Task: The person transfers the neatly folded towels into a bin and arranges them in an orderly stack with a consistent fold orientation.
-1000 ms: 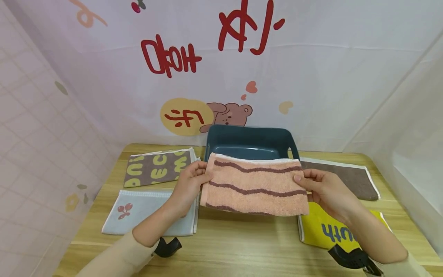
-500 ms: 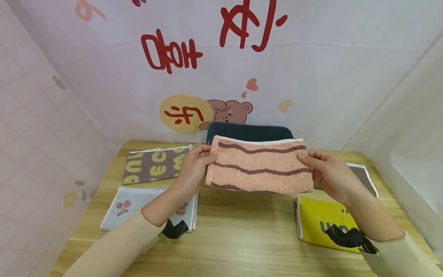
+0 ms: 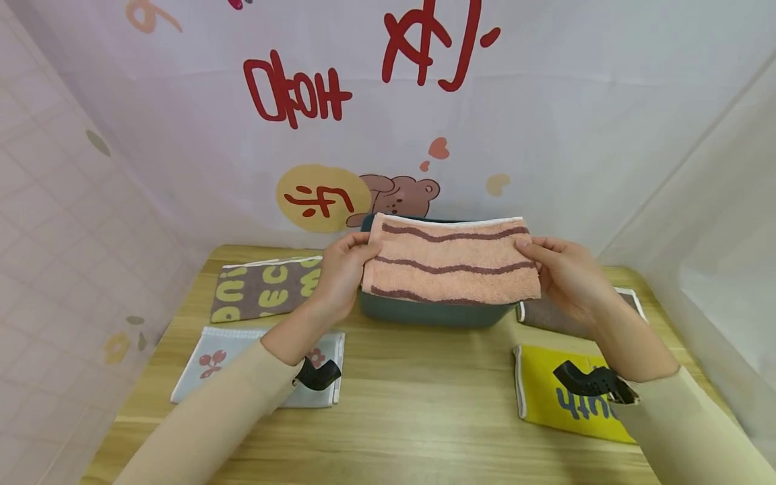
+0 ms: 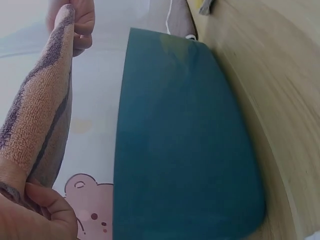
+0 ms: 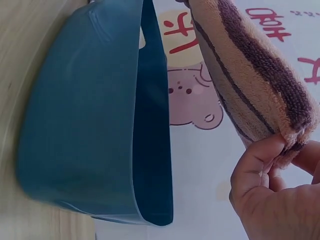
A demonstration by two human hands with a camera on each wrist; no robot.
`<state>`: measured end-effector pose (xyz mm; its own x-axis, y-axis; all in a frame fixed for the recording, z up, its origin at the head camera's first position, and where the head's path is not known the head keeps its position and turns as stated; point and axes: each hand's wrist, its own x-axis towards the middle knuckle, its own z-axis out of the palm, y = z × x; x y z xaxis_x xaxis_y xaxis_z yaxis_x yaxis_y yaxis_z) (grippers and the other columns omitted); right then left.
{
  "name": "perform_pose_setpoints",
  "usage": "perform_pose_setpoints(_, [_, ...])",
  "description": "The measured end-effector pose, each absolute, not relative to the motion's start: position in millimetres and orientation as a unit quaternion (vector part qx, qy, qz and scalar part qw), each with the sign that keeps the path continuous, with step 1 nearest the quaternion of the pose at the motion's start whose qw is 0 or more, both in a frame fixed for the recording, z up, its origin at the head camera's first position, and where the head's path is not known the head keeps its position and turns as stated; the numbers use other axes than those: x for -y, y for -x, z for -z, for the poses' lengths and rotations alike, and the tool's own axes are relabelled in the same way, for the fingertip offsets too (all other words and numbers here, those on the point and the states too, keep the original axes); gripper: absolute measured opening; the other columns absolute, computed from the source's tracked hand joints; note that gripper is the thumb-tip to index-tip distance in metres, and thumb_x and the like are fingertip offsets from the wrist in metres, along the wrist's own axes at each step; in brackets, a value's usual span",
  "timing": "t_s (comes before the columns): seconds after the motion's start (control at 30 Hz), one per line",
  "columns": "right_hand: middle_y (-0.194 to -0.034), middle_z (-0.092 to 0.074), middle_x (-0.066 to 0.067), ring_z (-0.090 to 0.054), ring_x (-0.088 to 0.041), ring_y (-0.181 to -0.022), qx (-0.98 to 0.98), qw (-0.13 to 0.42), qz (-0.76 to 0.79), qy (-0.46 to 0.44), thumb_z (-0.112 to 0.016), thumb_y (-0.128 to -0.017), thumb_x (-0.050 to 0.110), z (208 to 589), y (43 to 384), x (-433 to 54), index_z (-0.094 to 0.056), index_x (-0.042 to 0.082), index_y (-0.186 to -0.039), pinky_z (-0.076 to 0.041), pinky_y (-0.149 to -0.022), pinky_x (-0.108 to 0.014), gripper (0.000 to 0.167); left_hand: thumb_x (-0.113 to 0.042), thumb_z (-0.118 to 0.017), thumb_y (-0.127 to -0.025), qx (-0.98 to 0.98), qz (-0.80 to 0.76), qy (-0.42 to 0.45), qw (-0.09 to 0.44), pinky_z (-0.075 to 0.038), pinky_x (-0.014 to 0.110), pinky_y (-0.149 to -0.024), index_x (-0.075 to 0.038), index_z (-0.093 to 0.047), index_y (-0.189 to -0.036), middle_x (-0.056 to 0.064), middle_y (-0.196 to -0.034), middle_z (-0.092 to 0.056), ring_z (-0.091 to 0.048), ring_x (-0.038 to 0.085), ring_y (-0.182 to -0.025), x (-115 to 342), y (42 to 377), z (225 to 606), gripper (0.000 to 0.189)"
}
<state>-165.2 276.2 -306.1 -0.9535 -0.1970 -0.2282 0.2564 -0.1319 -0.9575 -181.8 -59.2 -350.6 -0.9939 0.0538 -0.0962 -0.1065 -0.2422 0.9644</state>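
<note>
A folded peach towel (image 3: 451,259) with wavy brown stripes is stretched between both hands above a teal bin (image 3: 436,315). My left hand (image 3: 342,273) pinches its left edge, and my right hand (image 3: 570,279) pinches the right edge, thumbs on the front. In the right wrist view the towel (image 5: 250,65) hangs clear of the bin (image 5: 80,115), above its rim. From the left wrist, the bin's outer wall (image 4: 180,140) shows beside the held towel (image 4: 40,100). The towel hides most of the bin's opening in the head view.
Folded towels lie on the wooden table (image 3: 418,417): a brown one with yellow-green letters (image 3: 261,289) and a light blue one (image 3: 209,377) at left, a plain brown one (image 3: 554,315) and a yellow one (image 3: 545,397) at right. A printed curtain (image 3: 545,135) hangs behind the bin.
Both hands have raised the peach towel and carried it away from me, over the bin. The bin's front wall now shows beneath the towel; the other towels stay put.
</note>
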Motion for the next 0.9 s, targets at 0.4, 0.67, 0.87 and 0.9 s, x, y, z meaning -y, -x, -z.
perform_pose_setpoints(0.4, [-0.108,-0.072,-0.001,-0.071,-0.011,-0.093,-0.666,0.148,0.729,-0.056,-0.068,-0.103,0.028,314.7,189.4,-277.6,-0.050,-0.003,-0.139,-0.060,-0.081,-0.026,0.051,-0.016,-0.065,-0.105,-0.648,-0.758,0.043,0.058,-0.058,0.030,-0.082,0.002,-0.063,-0.132,0.017,-0.122,-0.066,-0.069,0.024,-0.104,54.3,205.0,353.2,0.032])
perform_pose_setpoints(0.67, [-0.108,-0.068,0.003,-0.065,-0.009,-0.092,-0.739,0.146,0.655,-0.062,-0.063,-0.106,0.036,320.0,205.4,-275.8,-0.044,-0.007,-0.149,-0.057,-0.082,-0.022,0.063,-0.016,-0.063,-0.106,-0.643,-0.759,0.074,0.072,-0.057,0.039,-0.097,0.002,-0.061,-0.134,0.017,-0.127,-0.064,-0.067,0.028,-0.112,49.9,216.1,357.0,0.034])
perform_pose_setpoints(0.87, [-0.104,-0.065,0.004,-0.064,-0.008,-0.087,-0.784,0.139,0.601,-0.068,-0.060,-0.107,0.039,329.7,214.8,-272.8,-0.051,-0.007,-0.144,-0.057,-0.081,-0.022,0.059,-0.015,-0.060,-0.107,-0.634,-0.761,0.103,0.089,-0.054,0.039,-0.100,0.003,-0.056,-0.137,0.017,-0.130,-0.063,-0.065,0.026,-0.113,44.6,223.3,363.3,0.035])
perform_pose_setpoints(0.9, [-0.102,-0.065,0.003,-0.064,-0.008,-0.085,-0.790,0.136,0.594,-0.070,-0.060,-0.107,0.039,331.9,216.2,-272.0,-0.052,-0.007,-0.143,-0.057,-0.080,-0.022,0.059,-0.015,-0.059,-0.108,-0.631,-0.762,0.106,0.093,-0.054,0.038,-0.100,0.003,-0.055,-0.137,0.017,-0.130,-0.063,-0.065,0.025,-0.113,43.7,224.6,364.5,0.035])
